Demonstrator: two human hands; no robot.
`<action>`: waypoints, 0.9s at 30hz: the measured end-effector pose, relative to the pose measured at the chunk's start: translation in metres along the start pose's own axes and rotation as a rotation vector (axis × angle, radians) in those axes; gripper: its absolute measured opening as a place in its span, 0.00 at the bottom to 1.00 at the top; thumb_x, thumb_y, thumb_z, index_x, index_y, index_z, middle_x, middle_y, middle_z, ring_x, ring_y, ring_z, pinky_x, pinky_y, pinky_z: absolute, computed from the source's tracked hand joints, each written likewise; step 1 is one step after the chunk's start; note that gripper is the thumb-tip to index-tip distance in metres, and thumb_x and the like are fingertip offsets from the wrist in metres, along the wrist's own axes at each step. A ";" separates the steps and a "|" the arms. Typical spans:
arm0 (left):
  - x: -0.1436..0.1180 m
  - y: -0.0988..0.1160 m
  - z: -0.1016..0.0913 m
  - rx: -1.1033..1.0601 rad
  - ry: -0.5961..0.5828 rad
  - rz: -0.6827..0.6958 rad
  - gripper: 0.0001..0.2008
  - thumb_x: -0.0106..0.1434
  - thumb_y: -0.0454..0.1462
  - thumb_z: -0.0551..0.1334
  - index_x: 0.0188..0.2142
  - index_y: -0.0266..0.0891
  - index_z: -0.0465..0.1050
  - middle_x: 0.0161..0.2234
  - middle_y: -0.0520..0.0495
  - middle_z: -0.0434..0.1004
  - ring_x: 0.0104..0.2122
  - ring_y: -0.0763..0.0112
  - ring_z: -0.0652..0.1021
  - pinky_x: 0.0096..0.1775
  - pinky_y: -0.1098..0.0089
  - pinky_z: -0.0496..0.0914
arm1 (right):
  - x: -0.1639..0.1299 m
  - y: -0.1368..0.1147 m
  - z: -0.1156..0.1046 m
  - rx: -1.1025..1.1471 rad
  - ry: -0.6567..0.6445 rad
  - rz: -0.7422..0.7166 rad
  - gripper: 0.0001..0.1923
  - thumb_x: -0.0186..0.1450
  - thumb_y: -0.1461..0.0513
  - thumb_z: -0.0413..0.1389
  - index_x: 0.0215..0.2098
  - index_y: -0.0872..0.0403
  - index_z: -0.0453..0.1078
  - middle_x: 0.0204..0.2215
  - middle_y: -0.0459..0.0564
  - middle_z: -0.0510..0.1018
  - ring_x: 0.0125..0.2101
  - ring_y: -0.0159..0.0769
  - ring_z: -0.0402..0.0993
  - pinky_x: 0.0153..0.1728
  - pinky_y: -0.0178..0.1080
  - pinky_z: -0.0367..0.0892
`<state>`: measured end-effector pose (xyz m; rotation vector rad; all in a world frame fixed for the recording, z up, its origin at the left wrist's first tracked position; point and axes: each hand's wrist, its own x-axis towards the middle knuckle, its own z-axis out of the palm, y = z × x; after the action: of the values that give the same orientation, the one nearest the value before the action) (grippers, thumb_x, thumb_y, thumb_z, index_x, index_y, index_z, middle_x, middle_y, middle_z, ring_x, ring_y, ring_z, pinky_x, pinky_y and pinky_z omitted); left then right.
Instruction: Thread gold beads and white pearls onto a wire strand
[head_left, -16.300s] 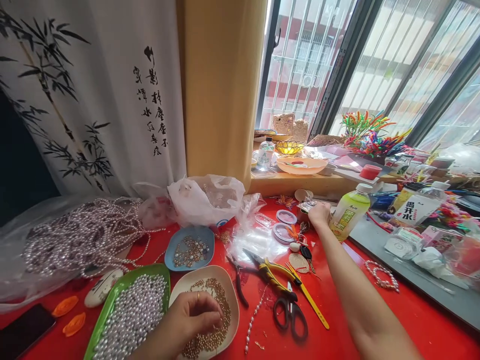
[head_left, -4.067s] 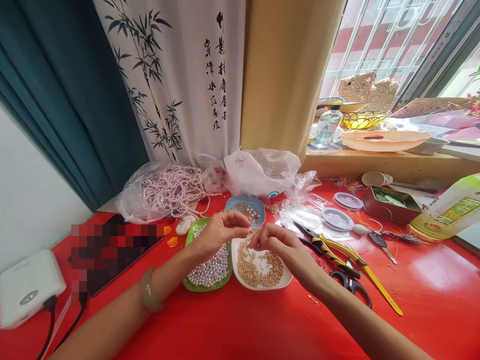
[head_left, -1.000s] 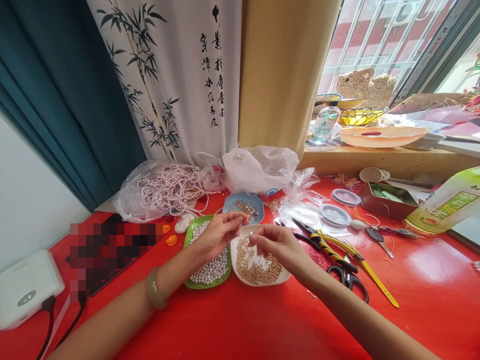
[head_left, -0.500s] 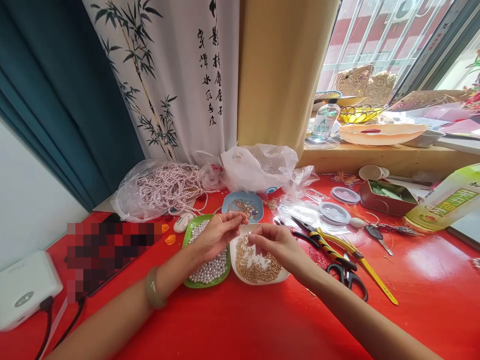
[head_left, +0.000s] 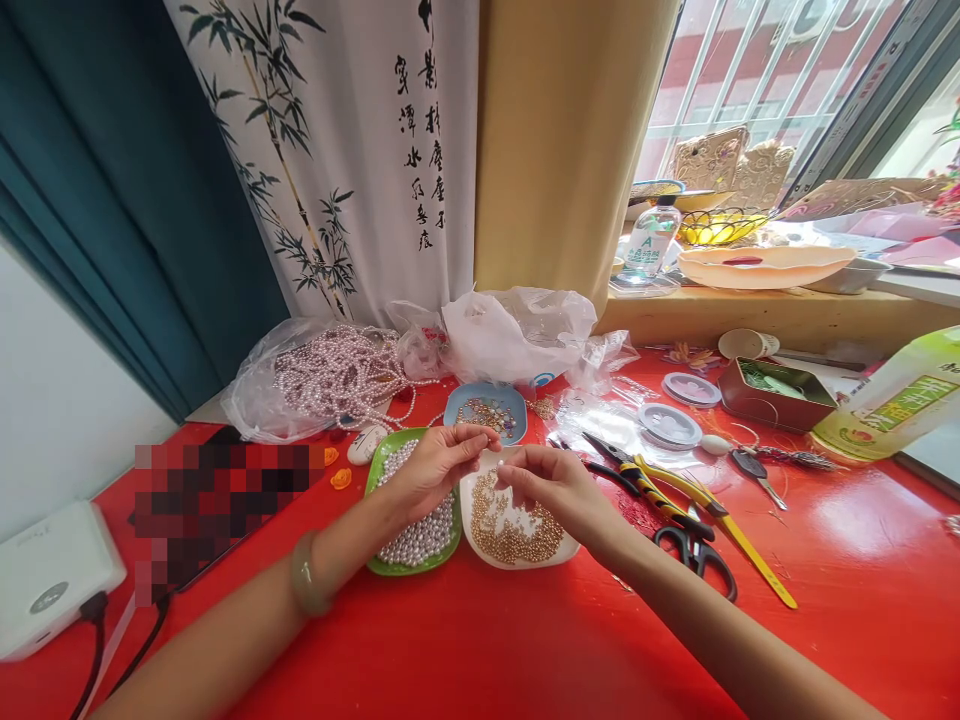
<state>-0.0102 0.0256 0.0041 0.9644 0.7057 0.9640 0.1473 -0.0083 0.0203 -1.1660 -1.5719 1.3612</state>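
Note:
My left hand (head_left: 444,464) is closed in a pinch above the green dish (head_left: 373,566) of pearl beads (head_left: 421,540). What lies between its fingertips is too small to make out. A little to the right, my right hand (head_left: 553,490) pinches a small white pearl bead (head_left: 501,465) between thumb and forefinger. Below it stands the white dish (head_left: 472,550), with tiny gold beads (head_left: 517,540) spread over its bottom. The two sets of fingertips are close together but apart. Beyond them is a blue dish (head_left: 516,396) with mixed small pieces.
To the right lie yellow-handled pliers (head_left: 671,500), black scissors (head_left: 701,560), spools (head_left: 670,426), a key (head_left: 757,478) and a tin (head_left: 780,395). A bag of pearl strands (head_left: 330,375) and a white plastic bag (head_left: 517,330) rest at the back. A white box (head_left: 56,580) with cables is at left.
My left fingertips have shifted very slightly to the right, toward the bead. The right hand keeps its pinch in nearly the same place.

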 end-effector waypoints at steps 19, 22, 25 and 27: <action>0.014 0.025 -0.065 1.550 0.142 0.161 0.09 0.50 0.33 0.56 0.30 0.40 0.74 0.32 0.47 0.76 0.34 0.66 0.72 0.39 0.69 0.61 | 0.008 0.013 -0.010 -0.152 0.103 -0.049 0.11 0.56 0.56 0.51 0.25 0.56 0.65 0.18 0.43 0.67 0.18 0.26 0.61 0.20 0.30 0.57; 0.014 0.021 -0.062 1.672 0.163 0.157 0.10 0.52 0.33 0.55 0.31 0.42 0.73 0.33 0.49 0.75 0.37 0.66 0.71 0.40 0.69 0.61 | 0.011 0.016 -0.010 -0.157 0.094 -0.045 0.11 0.56 0.56 0.51 0.25 0.56 0.65 0.18 0.43 0.66 0.19 0.27 0.61 0.20 0.30 0.57; 0.015 0.018 -0.063 1.730 0.160 0.173 0.09 0.52 0.34 0.56 0.32 0.42 0.73 0.33 0.49 0.75 0.38 0.66 0.71 0.39 0.69 0.61 | 0.012 0.018 -0.010 -0.150 0.089 -0.045 0.11 0.56 0.56 0.51 0.25 0.56 0.65 0.18 0.43 0.66 0.19 0.27 0.62 0.21 0.30 0.57; 0.015 0.017 -0.063 1.744 0.152 0.167 0.08 0.52 0.35 0.57 0.32 0.42 0.73 0.33 0.49 0.75 0.37 0.66 0.70 0.39 0.69 0.62 | 0.011 0.017 -0.009 -0.152 0.087 -0.044 0.10 0.56 0.56 0.51 0.25 0.56 0.65 0.18 0.43 0.66 0.19 0.27 0.62 0.21 0.30 0.57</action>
<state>-0.0630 0.0657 -0.0081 2.4697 1.6607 0.3483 0.1554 0.0059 0.0044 -1.2560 -1.6518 1.1635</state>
